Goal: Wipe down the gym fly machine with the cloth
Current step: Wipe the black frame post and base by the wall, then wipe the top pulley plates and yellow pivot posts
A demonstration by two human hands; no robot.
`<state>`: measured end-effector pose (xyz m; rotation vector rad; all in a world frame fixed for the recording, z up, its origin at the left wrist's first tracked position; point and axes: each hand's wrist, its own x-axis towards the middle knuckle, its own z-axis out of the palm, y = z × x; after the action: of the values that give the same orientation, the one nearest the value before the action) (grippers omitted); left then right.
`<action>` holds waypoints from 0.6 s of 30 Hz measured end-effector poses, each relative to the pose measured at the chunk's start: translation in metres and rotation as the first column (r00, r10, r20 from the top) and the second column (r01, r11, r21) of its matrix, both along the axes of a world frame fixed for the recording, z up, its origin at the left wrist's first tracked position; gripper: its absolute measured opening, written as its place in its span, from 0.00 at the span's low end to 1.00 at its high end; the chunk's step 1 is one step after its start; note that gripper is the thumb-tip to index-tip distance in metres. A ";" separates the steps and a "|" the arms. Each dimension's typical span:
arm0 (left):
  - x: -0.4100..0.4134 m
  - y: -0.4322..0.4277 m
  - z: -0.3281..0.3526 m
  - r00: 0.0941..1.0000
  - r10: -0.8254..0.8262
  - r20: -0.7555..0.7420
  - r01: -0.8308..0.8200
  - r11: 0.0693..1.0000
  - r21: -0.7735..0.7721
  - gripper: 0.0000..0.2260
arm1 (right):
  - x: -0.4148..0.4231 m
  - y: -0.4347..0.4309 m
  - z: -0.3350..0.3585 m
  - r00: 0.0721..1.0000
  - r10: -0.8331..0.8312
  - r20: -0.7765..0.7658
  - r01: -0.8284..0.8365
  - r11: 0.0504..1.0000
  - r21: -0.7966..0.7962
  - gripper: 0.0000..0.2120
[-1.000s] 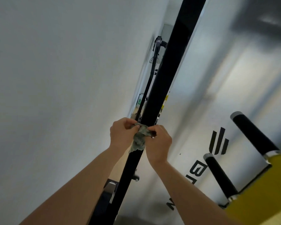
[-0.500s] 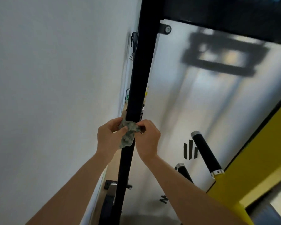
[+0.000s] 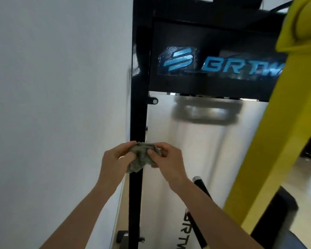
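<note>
Grey-green cloth (image 3: pixel 141 157), crumpled, sits bunched against the front of the machine's black upright post (image 3: pixel 139 105), a little below the middle of the view. We have both hands on it. The left hand (image 3: pixel 115 163) comes in from the post's left side, fingers curled over the cloth's top edge and thumb laid on its face. The right hand (image 3: pixel 170 163) closes in from the right, with thumb and forefinger pinching the cloth's right edge and the other fingers curled behind. A loose corner of cloth hangs below the left thumb. Right of the post we note a frosted panel (image 3: pixel 196 151), fixed near its top corner by a round bolt (image 3: pixel 154 101). Above it is a black header plate (image 3: pixel 223 83) with blue lettering. A yellow arm (image 3: pixel 276 123) crosses the right side, with a black handle grip (image 3: pixel 199 184) just beneath our right wrist. A white wall (image 3: pixel 52 87) fills the left.
</note>
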<state>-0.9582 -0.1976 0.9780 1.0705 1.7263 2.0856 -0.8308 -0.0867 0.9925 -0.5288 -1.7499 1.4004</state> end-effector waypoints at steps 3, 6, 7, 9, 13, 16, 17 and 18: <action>0.010 -0.011 0.012 0.976 -0.107 -0.190 0.086 0.990 -0.116 0.17 | 0.035 -0.004 0.019 1.000 -0.002 0.028 0.002 1.000 0.001 0.02; 0.028 -0.016 0.022 0.929 -0.233 -0.286 0.152 0.948 -0.278 0.17 | 0.065 -0.010 0.030 0.997 0.021 0.074 -0.022 1.000 0.003 0.06; 0.037 -0.017 0.026 0.911 -0.276 -0.306 0.176 0.932 -0.318 0.17 | 0.073 -0.013 0.032 0.996 0.038 0.086 -0.038 0.999 0.002 0.07; 0.057 -0.021 0.035 0.889 -0.349 -0.296 0.242 0.908 -0.343 0.15 | 0.089 -0.019 0.034 0.991 0.089 0.105 -0.089 0.996 -0.007 0.08; 0.092 -0.035 0.053 0.884 -0.411 -0.222 0.308 0.870 -0.384 0.11 | 0.124 -0.033 0.041 0.973 0.195 0.123 -0.191 0.981 -0.042 0.11; 0.119 -0.053 0.065 0.882 -0.440 -0.167 0.346 0.847 -0.403 0.09 | 0.153 -0.043 0.051 0.960 0.236 0.148 -0.243 0.970 0.027 0.10; 0.128 -0.059 0.070 0.893 -0.420 -0.162 0.333 0.858 -0.391 0.09 | 0.163 -0.045 0.055 0.958 0.243 0.154 -0.254 0.966 0.057 0.10; 0.137 -0.065 0.075 0.907 -0.388 -0.163 0.305 0.874 -0.379 0.11 | 0.174 -0.048 0.060 0.956 0.249 0.154 -0.264 0.961 0.084 0.09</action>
<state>-0.8208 -0.2624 1.0530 1.4306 1.7525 1.4196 -0.6572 -0.1345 1.0525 -0.3613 -2.0536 1.4677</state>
